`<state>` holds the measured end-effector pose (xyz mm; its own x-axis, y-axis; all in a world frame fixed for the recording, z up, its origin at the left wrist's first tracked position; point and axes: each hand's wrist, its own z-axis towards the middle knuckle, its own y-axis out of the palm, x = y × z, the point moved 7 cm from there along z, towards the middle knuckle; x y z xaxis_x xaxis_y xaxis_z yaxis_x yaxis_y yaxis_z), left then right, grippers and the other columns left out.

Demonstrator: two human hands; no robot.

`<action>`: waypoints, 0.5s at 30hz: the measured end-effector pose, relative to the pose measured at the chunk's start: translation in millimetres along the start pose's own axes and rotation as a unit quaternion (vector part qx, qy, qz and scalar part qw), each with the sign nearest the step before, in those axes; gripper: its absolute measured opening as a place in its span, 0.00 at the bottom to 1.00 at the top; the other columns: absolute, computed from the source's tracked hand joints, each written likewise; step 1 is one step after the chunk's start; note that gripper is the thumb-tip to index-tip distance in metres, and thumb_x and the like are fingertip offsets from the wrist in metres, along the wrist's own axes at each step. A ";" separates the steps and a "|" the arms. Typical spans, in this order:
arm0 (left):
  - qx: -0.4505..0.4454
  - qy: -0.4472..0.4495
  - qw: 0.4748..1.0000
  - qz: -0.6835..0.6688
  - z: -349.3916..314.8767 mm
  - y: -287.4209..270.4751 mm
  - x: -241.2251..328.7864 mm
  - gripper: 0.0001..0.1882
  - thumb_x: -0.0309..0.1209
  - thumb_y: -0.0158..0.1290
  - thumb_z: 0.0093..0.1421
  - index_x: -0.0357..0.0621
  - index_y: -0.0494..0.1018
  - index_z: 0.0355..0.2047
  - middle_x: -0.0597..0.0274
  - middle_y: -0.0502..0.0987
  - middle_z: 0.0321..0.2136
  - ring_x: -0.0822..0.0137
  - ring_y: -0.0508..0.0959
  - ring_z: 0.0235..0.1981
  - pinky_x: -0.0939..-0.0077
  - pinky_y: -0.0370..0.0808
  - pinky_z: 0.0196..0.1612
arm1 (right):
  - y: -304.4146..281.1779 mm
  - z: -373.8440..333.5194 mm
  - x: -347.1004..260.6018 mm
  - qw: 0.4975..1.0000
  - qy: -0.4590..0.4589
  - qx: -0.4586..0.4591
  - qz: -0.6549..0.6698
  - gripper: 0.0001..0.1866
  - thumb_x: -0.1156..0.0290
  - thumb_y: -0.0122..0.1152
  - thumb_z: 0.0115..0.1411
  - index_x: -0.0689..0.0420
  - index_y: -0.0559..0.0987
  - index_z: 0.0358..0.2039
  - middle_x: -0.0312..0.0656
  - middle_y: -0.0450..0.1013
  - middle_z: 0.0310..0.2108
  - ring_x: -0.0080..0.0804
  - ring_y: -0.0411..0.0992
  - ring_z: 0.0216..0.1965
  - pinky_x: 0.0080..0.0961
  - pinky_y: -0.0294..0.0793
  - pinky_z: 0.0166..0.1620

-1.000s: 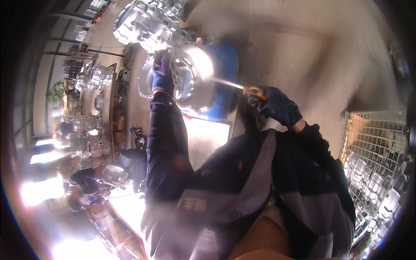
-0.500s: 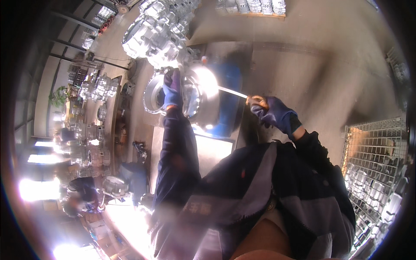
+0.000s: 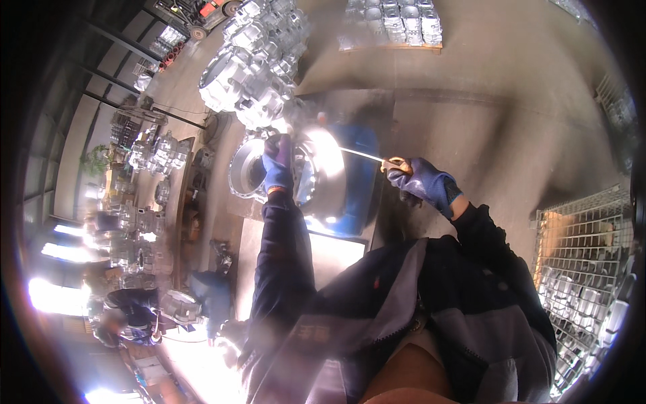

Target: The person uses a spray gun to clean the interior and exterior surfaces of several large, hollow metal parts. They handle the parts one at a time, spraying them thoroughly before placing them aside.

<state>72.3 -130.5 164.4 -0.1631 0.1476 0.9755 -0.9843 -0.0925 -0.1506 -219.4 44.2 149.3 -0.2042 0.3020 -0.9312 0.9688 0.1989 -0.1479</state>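
A silvery cast metal housing (image 3: 246,176) with a round, flanged opening stands in front of me. My left hand (image 3: 277,165), in a blue-purple glove, is closed over its rim beside the opening; the fingertips are partly hidden. To the right, my gloved right hand (image 3: 425,185) grips the orange-tan handle of what looks like an air blow gun (image 3: 397,165). Its long thin nozzle points left at the bright round end of the housing, where glare hides the tip. A blue surface (image 3: 356,182) lies below the nozzle.
More metal housings (image 3: 252,64) are piled just beyond. A wire cage (image 3: 582,249) with metal parts stands at right. Stacked castings (image 3: 393,23) sit on a far pallet. At left, a long bench (image 3: 182,209) adjoins many parts, and another person (image 3: 131,310) bends near a housing.
The view has tilted, so the scene sits lower in the picture. My left hand stays on the housing. My right hand has shifted slightly forward with the blow gun, its nozzle still pointing left.
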 end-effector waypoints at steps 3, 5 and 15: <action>-0.014 -0.003 1.000 -0.028 -0.7 2.9 1.1 0.14 0.38 0.55 0.60 0.41 0.71 0.40 0.67 0.74 0.29 0.76 0.70 0.28 0.81 0.68 0.30 | -3.9 -2.4 8.6 0.997 0.078 0.024 0.008 0.23 0.48 0.49 0.65 0.46 0.72 0.54 0.37 0.71 0.19 0.24 0.69 0.15 0.22 0.70 0.18; -0.020 -0.016 0.999 -0.047 -0.4 4.2 -0.1 0.14 0.37 0.54 0.61 0.41 0.71 0.41 0.67 0.74 0.29 0.76 0.70 0.28 0.81 0.68 0.31 | 2.2 -1.5 6.0 0.997 0.077 -0.001 0.024 0.20 0.55 0.51 0.64 0.50 0.71 0.53 0.38 0.71 0.17 0.24 0.69 0.14 0.22 0.69 0.17; -0.014 0.005 1.000 -0.010 2.0 2.1 2.3 0.16 0.40 0.54 0.60 0.40 0.71 0.40 0.67 0.73 0.29 0.76 0.70 0.28 0.80 0.69 0.32 | 7.0 2.2 -1.2 0.999 0.023 -0.013 0.026 0.13 0.60 0.51 0.64 0.54 0.74 0.42 0.39 0.71 0.17 0.25 0.69 0.12 0.23 0.69 0.17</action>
<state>70.0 -132.2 166.7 -0.1435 0.1599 0.9766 -0.9889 -0.0609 -0.1354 -212.1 43.2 148.7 -0.1610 0.3545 -0.9211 0.9742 0.2066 -0.0907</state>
